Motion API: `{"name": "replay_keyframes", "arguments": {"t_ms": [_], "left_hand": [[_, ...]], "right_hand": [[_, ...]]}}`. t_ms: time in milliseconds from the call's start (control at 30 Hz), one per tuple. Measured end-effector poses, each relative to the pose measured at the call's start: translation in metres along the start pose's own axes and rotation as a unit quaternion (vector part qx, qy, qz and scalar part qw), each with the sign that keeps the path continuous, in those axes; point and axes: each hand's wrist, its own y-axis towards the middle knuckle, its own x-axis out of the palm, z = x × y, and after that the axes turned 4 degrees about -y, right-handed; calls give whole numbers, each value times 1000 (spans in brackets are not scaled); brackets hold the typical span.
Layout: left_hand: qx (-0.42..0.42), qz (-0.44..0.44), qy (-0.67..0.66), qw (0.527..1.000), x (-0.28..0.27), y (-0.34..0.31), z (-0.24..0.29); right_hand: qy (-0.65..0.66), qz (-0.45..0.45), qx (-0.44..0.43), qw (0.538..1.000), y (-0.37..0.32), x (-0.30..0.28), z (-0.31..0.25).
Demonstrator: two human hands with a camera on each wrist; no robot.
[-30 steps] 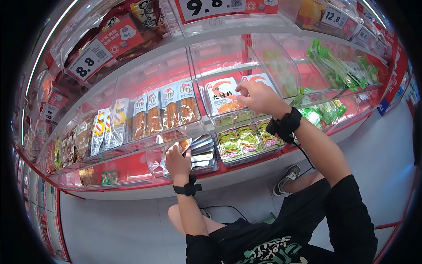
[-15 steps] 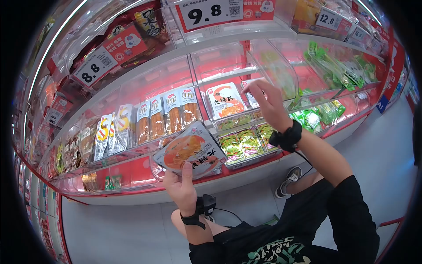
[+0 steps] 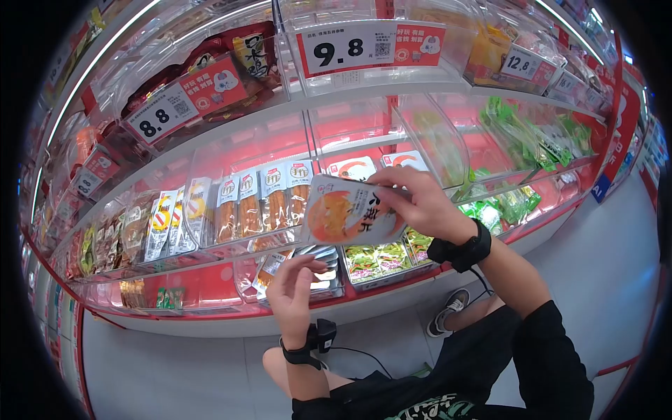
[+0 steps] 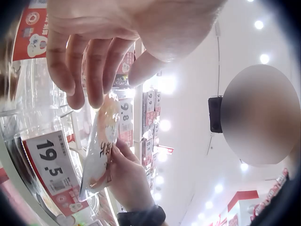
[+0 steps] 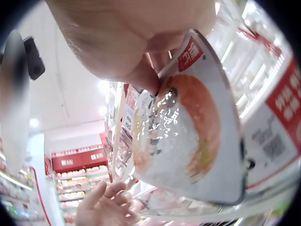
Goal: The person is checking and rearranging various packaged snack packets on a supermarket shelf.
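Note:
A flat white snack packet (image 3: 353, 213) with an orange-red picture and black characters hangs in front of the shelf. My right hand (image 3: 427, 203) pinches its right edge, thumb on the printed face in the right wrist view. Lower and to the left, my left hand (image 3: 290, 297) holds nothing, its fingers loosely bent near the lower bin. In the left wrist view those fingers overlap the top of the packet (image 4: 101, 146). Two similar white packets (image 3: 402, 159) stand in the upper bin behind the right hand. Stacked packets (image 3: 325, 280) lie in the lower bin beyond the left hand.
Clear dividers separate the bins. Brown snack packs (image 3: 276, 189) stand to the left, and green packs (image 3: 381, 259) lie below the held packet. A price sign (image 3: 371, 49) marked 9.8 hangs above. Grey floor (image 3: 196, 364) runs below the shelf.
The left hand drew a packet out of the lower bin, then released it. The right hand came down from the upper bin and now holds that packet, higher and further right.

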Motion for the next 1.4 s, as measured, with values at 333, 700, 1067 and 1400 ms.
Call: {"name": "replay_keyframes", "arguments": {"t_ms": [333, 700, 1067, 1400], "left_hand": [[-9, 47, 548, 835, -40, 19, -20], [-176, 46, 622, 762, -99, 24, -91], [-81, -17, 709, 700, -103, 23, -85], [-22, -36, 713, 700, -75, 15, -30]], "right_hand": [[-428, 171, -187, 867, 28, -42, 13], [-510, -12, -267, 818, 50, -39, 76], [-271, -452, 228, 819, 46, -41, 87], [-242, -408, 253, 843, 40, -37, 92]]}}
